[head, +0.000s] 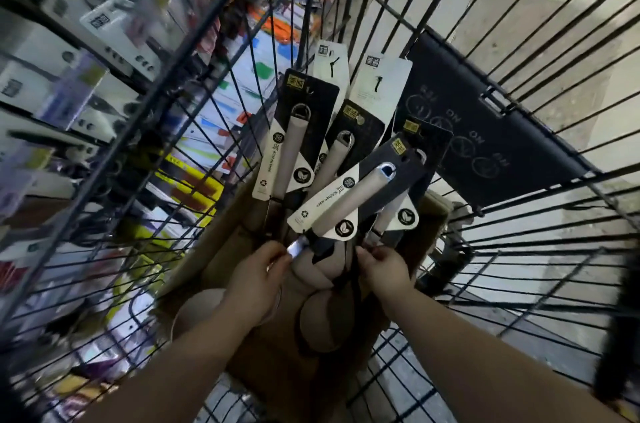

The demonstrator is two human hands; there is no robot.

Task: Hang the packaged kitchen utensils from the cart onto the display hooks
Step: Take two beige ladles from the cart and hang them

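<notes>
Several packaged kitchen utensils stand fanned out in a cardboard box (221,242) inside the wire cart (519,249). Each has a pale beige handle on a black or white hang card. The nearest utensil (356,194) leans to the right, its handle on a black card. My left hand (258,280) pinches the shiny neck of this utensil just below the card. My right hand (384,266) grips the lower end of a neighbouring packaged utensil (398,214) on the right. Beige spoon bowls (322,322) lie deeper in the box, between my wrists.
The cart's black wire walls surround the box on all sides. A dark plastic child-seat flap (485,131) hangs on the far wall. Through the left wires I see store shelves with hanging packaged goods (114,31), blurred. Pale floor lies to the right.
</notes>
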